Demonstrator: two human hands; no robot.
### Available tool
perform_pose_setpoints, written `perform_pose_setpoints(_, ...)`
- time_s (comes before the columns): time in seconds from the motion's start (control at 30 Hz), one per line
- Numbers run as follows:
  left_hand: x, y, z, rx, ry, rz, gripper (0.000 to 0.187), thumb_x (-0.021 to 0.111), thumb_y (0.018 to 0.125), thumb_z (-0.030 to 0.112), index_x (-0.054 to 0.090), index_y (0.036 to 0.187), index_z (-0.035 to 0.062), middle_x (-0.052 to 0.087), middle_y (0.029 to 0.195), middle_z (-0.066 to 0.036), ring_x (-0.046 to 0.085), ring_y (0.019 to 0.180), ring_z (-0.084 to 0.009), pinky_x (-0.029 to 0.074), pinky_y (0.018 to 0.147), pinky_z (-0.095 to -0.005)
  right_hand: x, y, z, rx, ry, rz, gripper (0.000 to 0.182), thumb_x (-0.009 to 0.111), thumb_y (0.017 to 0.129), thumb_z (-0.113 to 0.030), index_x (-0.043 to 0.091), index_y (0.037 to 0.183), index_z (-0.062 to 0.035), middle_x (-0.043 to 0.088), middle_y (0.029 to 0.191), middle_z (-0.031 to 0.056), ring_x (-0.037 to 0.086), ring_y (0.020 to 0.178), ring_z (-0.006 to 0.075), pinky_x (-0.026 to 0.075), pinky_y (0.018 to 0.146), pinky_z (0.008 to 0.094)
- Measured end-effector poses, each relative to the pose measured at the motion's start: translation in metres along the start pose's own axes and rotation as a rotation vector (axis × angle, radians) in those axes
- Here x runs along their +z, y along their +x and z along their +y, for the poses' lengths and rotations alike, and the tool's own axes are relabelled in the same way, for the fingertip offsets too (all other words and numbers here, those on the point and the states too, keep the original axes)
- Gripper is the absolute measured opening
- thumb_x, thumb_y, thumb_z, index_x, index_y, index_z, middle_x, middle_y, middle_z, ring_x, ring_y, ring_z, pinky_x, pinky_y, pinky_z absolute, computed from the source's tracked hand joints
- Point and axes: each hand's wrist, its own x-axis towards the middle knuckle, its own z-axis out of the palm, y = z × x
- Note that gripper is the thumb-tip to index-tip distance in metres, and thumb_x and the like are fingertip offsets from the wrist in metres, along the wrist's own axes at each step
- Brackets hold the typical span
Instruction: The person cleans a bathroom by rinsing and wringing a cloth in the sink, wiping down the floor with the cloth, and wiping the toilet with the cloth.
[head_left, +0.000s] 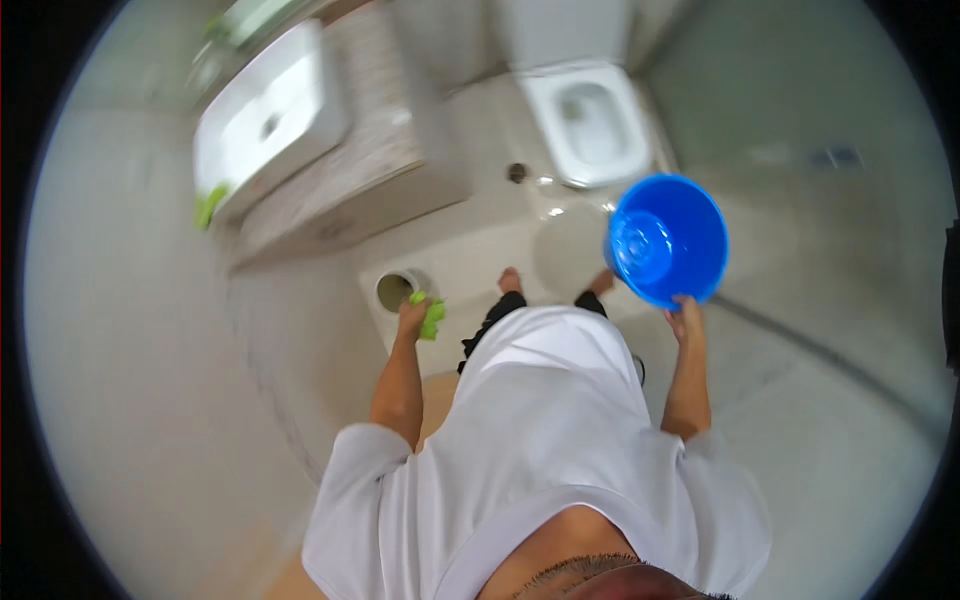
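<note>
A bright green cloth [432, 320] hangs from my left hand [413, 314], whose fingers are closed on it. That hand is beside a round bin [396, 291] on the floor. On the right, my right hand [686, 318] grips the near rim of a blue bucket [690, 235]. The bucket tilts so that its inside faces the camera, and no solid object shows in it. It hangs near the front of the white toilet [596, 125], apart from my left hand.
A white basin [265, 120] stands on a stone counter [350, 165] at the upper left, with a green item [209, 205] at its edge. A dark floor drain [517, 173] lies left of the toilet. A glass panel edge [830, 355] runs along the right.
</note>
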Motion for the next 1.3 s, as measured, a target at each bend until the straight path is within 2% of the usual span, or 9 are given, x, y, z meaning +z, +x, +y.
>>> perform_pose_setpoints(0.13, 0.038, 0.005, 0.009, -0.057, 0.035, -0.08, 0.043, 0.077, 0.086, 0.02, 0.067, 0.117, -0.0077, 0.072, 0.097, -0.015, 0.073, 0.081, -0.0271, 0.061, 0.069, -0.04, -0.049, 0.033, 0.007, -0.049, 0.375, 0.166, 0.021, 0.057, 0.082, 0.0, 0.056, 0.103, 0.0027, 0.06, 0.107, 0.0201, 0.07, 0.087, 0.0382, 0.067, 0.076, 0.0472)
perform_pose_setpoints(0.23, 0.092, -0.043, 0.05, -0.015, 0.262, -0.11, 0.049, 0.08, 0.084, 0.022, 0.067, 0.122, -0.0055, 0.071, 0.105, -0.013, 0.071, 0.089, -0.0258, 0.058, 0.079, -0.0409, -0.086, 0.048, -0.019, 0.054, 0.542, 0.344, 0.033, 0.057, 0.083, -0.001, 0.053, 0.116, 0.0051, 0.063, 0.112, 0.0261, 0.072, 0.088, 0.0412, 0.067, 0.072, 0.0439)
perform_pose_setpoints(0.3, 0.112, -0.052, 0.056, -0.092, 0.361, -0.115, 0.049, 0.08, 0.084, 0.023, 0.066, 0.122, -0.0047, 0.071, 0.106, -0.013, 0.07, 0.089, -0.0268, 0.057, 0.079, -0.0417, -0.093, 0.046, -0.023, 0.052, 0.613, 0.389, 0.036, 0.056, 0.084, -0.003, 0.053, 0.119, 0.0052, 0.064, 0.111, 0.0258, 0.073, 0.089, 0.0403, 0.066, 0.07, 0.0421)
perform_pose_setpoints(0.43, 0.142, -0.096, 0.088, 0.107, 0.586, -0.277, 0.052, 0.079, 0.084, 0.03, 0.068, 0.12, -0.0046, 0.071, 0.107, -0.015, 0.07, 0.097, -0.0264, 0.056, 0.084, -0.0398, -0.131, 0.078, -0.035, 0.067, 0.683, 0.352, 0.037, 0.055, 0.088, -0.008, 0.053, 0.122, 0.0043, 0.067, 0.108, 0.0224, 0.074, 0.089, 0.0356, 0.062, 0.064, 0.0373)
perform_pose_setpoints(0.6, 0.154, -0.031, 0.073, 0.21, 0.755, -0.353, 0.053, 0.068, 0.09, 0.044, 0.07, 0.118, -0.0016, 0.072, 0.108, -0.018, 0.068, 0.101, -0.0273, 0.052, 0.09, -0.04, -0.139, 0.097, -0.056, -0.037, 0.765, 0.365, 0.032, 0.056, 0.089, -0.009, 0.055, 0.119, 0.0023, 0.068, 0.102, 0.0181, 0.073, 0.084, 0.0314, 0.06, 0.064, 0.0359)
perform_pose_setpoints(0.73, 0.19, -0.022, 0.111, 0.309, 0.821, -0.433, 0.043, 0.066, 0.094, 0.035, 0.07, 0.115, -0.0016, 0.073, 0.104, -0.015, 0.066, 0.092, -0.0226, 0.053, 0.084, -0.0388, -0.138, 0.109, -0.079, -0.065, 0.831, 0.506, 0.025, 0.059, 0.089, -0.007, 0.059, 0.111, 0.0045, 0.07, 0.094, 0.0172, 0.072, 0.073, 0.0275, 0.063, 0.062, 0.037)
perform_pose_setpoints(0.83, 0.247, -0.114, 0.222, 0.175, 0.833, -0.39, 0.031, 0.069, 0.094, 0.025, 0.07, 0.111, -0.0012, 0.072, 0.1, -0.011, 0.067, 0.089, -0.0202, 0.053, 0.08, -0.0365, -0.138, 0.115, -0.097, -0.13, 0.872, 0.576, 0.022, 0.062, 0.088, -0.007, 0.062, 0.107, 0.005, 0.07, 0.092, 0.016, 0.071, 0.067, 0.0255, 0.062, 0.057, 0.0338)
perform_pose_setpoints(1.0, 0.283, -0.079, 0.279, 0.188, 0.644, -0.359, 0.03, 0.073, 0.092, 0.019, 0.067, 0.113, -0.0013, 0.071, 0.099, -0.01, 0.067, 0.088, -0.0202, 0.054, 0.076, -0.0342, -0.168, 0.153, -0.121, -0.125, 0.771, 0.634, 0.024, 0.064, 0.089, -0.007, 0.062, 0.109, 0.005, 0.068, 0.094, 0.016, 0.069, 0.07, 0.0257, 0.061, 0.058, 0.0355)
perform_pose_setpoints(1.3, 0.362, -0.187, 0.363, 0.196, 0.809, -0.247, 0.032, 0.073, 0.093, 0.019, 0.064, 0.114, -0.0027, 0.072, 0.097, -0.01, 0.068, 0.085, -0.0197, 0.054, 0.075, -0.0345, -0.239, 0.343, -0.172, -0.148, 0.537, 0.497, 0.022, 0.065, 0.091, -0.012, 0.063, 0.106, 0.0039, 0.068, 0.084, 0.016, 0.066, 0.062, 0.0222, 0.051, 0.05, 0.0309)
